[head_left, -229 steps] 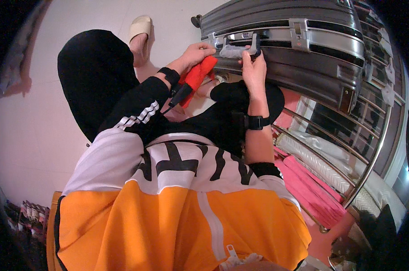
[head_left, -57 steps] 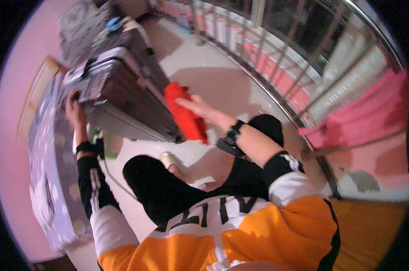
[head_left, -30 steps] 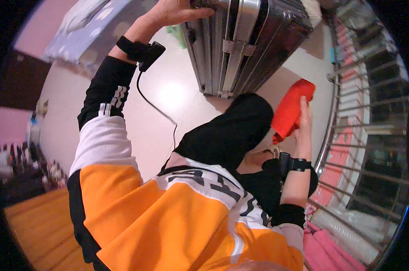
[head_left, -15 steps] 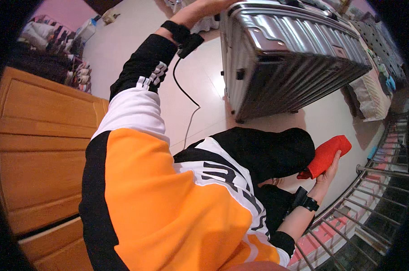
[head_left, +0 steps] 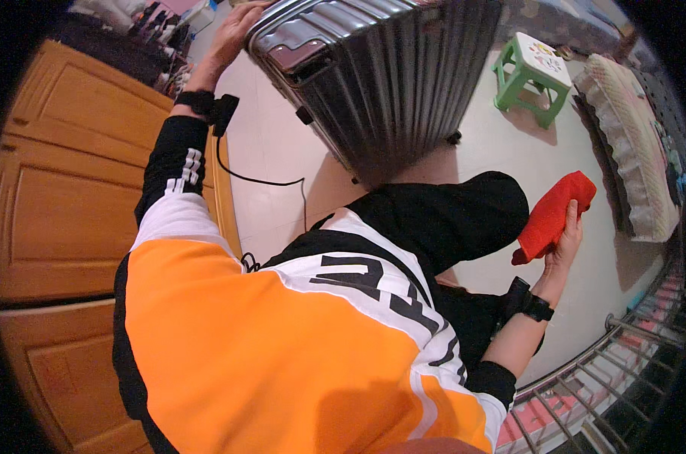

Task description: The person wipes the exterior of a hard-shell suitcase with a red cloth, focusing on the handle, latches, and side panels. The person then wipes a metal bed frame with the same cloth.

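A silver-grey ribbed hard-shell suitcase stands on the floor in front of me, at the top of the view. My left hand is at its upper left edge, the fingers bent over the rim and partly cut off by the frame's top. On the right, beside my black-trousered knee, my right hand grips a red cloth. The cloth is bunched into a longish bundle, its lower end hanging a little loose. Fingers and thumb are closed round its right side, and it is apart from the suitcase.
Wooden cabinets line the left side. A green and white stool is beyond the cloth, next to a pale quilted mat or cushion. A metal rack curves along the lower right. A black cable hangs from my left wrist.
The suitcase has swung round and shifted left along with my left hand, bringing the stool into sight. My right hand still holds the red cloth, now slightly higher in view.
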`<state>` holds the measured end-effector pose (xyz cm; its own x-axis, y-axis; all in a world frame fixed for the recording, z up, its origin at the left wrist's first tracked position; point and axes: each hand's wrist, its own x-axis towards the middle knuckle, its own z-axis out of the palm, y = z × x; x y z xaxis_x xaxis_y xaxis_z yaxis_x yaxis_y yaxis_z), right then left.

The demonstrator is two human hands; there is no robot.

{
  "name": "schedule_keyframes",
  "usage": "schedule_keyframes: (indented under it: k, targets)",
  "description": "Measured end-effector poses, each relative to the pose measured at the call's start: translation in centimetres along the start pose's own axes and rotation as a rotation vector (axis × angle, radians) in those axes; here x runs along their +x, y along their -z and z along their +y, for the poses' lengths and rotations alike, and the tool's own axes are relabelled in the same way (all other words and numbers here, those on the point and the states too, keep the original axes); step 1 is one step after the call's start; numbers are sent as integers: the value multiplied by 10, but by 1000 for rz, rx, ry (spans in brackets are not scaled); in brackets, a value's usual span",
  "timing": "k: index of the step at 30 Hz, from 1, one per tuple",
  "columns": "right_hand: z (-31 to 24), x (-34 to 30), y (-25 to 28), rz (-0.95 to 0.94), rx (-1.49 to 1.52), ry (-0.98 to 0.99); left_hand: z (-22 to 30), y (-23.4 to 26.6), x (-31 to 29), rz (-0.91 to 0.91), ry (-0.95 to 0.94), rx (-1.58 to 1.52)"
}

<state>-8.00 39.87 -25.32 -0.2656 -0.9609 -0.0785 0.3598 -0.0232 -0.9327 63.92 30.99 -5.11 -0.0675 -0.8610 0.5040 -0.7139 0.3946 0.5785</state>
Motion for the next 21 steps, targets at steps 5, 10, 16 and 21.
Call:
schedule_keyframes:
  k: [5, 10, 16, 21]
  targets:
    - [5, 5, -6, -152, 33, -16, 7, 72, -109, 194, 132, 100]
    - [2, 12, -22, -246, 80, -94, 45, 129, -187, 385, 363, 127]
    - [4, 16, -28, -232, 52, -151, 51, 167, -249, 569, 505, 250]
    - [7, 16, -28, -234, 31, -118, 24, 207, -296, 613, 433, 331]
